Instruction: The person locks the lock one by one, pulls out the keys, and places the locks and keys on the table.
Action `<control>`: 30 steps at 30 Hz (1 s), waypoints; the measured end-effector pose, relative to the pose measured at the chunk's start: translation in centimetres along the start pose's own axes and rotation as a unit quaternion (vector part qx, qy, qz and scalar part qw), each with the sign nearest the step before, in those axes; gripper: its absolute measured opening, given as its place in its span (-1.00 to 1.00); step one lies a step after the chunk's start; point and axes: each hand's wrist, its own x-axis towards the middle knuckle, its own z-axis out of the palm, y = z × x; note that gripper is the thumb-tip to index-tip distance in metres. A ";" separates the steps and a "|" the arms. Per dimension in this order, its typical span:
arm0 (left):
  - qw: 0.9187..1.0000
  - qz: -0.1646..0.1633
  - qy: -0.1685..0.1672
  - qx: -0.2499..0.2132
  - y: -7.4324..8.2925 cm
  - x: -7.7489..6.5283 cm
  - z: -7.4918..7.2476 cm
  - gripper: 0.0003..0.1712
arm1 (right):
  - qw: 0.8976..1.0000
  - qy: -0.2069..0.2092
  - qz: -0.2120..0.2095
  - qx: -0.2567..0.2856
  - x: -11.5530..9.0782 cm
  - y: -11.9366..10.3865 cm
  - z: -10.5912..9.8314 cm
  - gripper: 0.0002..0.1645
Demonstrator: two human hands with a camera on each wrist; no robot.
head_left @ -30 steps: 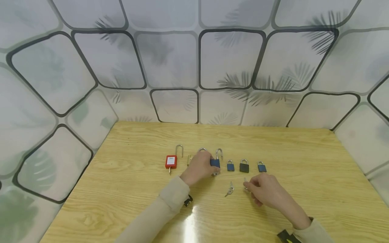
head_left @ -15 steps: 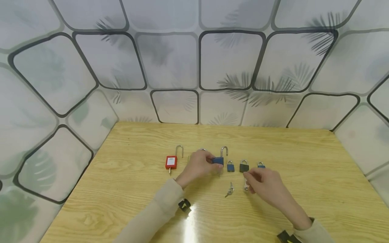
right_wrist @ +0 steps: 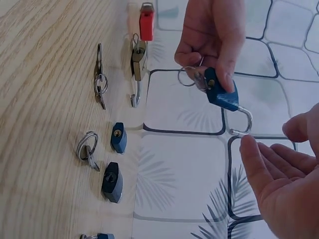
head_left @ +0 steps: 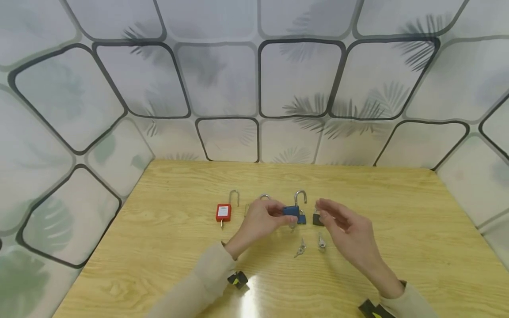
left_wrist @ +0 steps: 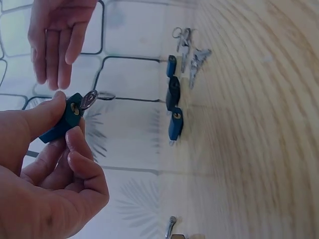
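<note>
A blue padlock point(head_left: 291, 211) with its shackle swung open is raised above the table, pinched between thumb and fingers of my left hand point(head_left: 260, 220). Its key point(left_wrist: 89, 100) sticks out of the keyhole, and a key ring point(right_wrist: 187, 76) hangs there too. My right hand point(head_left: 350, 232) holds nothing. In the right wrist view its extended fingers point(right_wrist: 256, 162) are close by the open shackle point(right_wrist: 245, 121). Behind the hands stand a small blue padlock point(head_left: 302, 218) and a black padlock point(head_left: 317, 219), both partly covered in the head view.
Two sets of keys, one point(head_left: 301, 248) and another point(head_left: 321, 243), lie nearer on the wooden table point(head_left: 179, 185). At the left is a red padlock point(head_left: 223, 213) with raised shackle, beside a brass padlock point(right_wrist: 139, 62). Another blue padlock point(right_wrist: 104, 236) shows at the right wrist view's edge.
The left hand has lifted the blue padlock and brought it rightward. My right hand has let go of the keys, which lie on the table, and has risen toward the padlock.
</note>
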 end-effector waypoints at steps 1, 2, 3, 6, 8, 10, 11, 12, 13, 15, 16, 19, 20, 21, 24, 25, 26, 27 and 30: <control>1.000 0.003 0.000 -0.003 0.1 -0.2 -0.1 -0.75 | 1.000 0.000 -0.007 0.014 0.0 -0.1 0.0 -0.66; 1.000 0.005 0.000 -0.010 0.2 -0.4 -0.1 -0.77 | 0.999 0.000 -0.014 0.029 0.0 -0.1 0.0 -0.65; 1.000 0.007 0.001 -0.015 0.2 -0.5 -0.1 -0.78 | 0.999 0.000 -0.018 0.043 0.1 -0.2 0.0 -0.64; 1.000 0.013 -0.001 -0.027 0.3 -1.0 -0.2 -0.80 | 0.997 -0.002 -0.023 0.077 0.1 -0.4 0.1 -0.62; 0.999 0.016 -0.006 -0.038 0.4 -1.3 -0.1 -0.81 | 0.995 -0.008 -0.019 0.094 0.1 -0.6 0.2 -0.61; 0.999 0.023 -0.011 -0.047 0.5 -1.5 0.0 -0.82 | 0.995 -0.013 -0.016 0.096 0.1 -0.8 0.3 -0.60; 0.998 0.028 -0.012 -0.051 0.5 -1.6 0.0 -0.83 | 0.995 -0.016 -0.016 0.095 0.1 -0.9 0.4 -0.60; 0.998 0.032 -0.014 -0.055 0.5 -1.7 0.1 -0.83 | 0.996 -0.019 -0.016 0.090 0.1 -0.9 0.4 -0.60; 0.997 0.038 -0.015 -0.058 0.5 -1.8 0.2 -0.84 | 0.996 -0.020 -0.014 0.088 0.1 -1.0 0.5 -0.60; 0.997 0.052 -0.016 -0.062 0.4 -1.9 0.3 -0.84 | 0.996 -0.022 -0.014 0.084 0.1 -1.1 0.6 -0.59; 0.996 0.059 -0.017 -0.065 0.4 -2.0 0.4 -0.85 | 0.996 -0.023 -0.013 0.084 0.1 -1.1 0.6 -0.59; 0.995 0.070 -0.020 -0.069 0.5 -2.1 0.6 -0.83 | 0.996 -0.028 -0.006 0.086 0.1 -1.2 0.7 -0.59; 0.995 0.072 -0.021 -0.070 0.6 -2.2 0.7 -0.83 | 0.996 -0.030 -0.002 0.087 0.1 -1.2 0.7 -0.59; 0.995 0.072 -0.022 -0.070 0.6 -2.3 0.8 -0.82 | 0.995 -0.032 0.001 0.089 0.1 -1.2 0.8 -0.60; 0.995 0.068 -0.028 -0.073 0.9 -2.4 1.0 -0.80 | 0.994 -0.033 0.008 0.100 0.2 -1.1 0.9 -0.62; 0.995 0.068 -0.029 -0.074 1.0 -2.4 1.0 -0.79 | 0.994 -0.034 0.010 0.107 0.2 -1.1 0.9 -0.62; 0.994 0.068 -0.032 -0.076 1.1 -2.5 1.1 -0.79 | 0.993 -0.034 0.010 0.115 0.2 -1.1 1.0 -0.63; 0.994 0.068 -0.034 -0.076 1.1 -2.4 1.2 -0.79 | 0.992 -0.035 0.009 0.123 0.3 -1.1 1.0 -0.63; 0.994 0.070 -0.038 -0.079 1.1 -2.4 1.4 -0.78 | 0.989 -0.036 0.011 0.142 0.3 -1.1 1.1 -0.64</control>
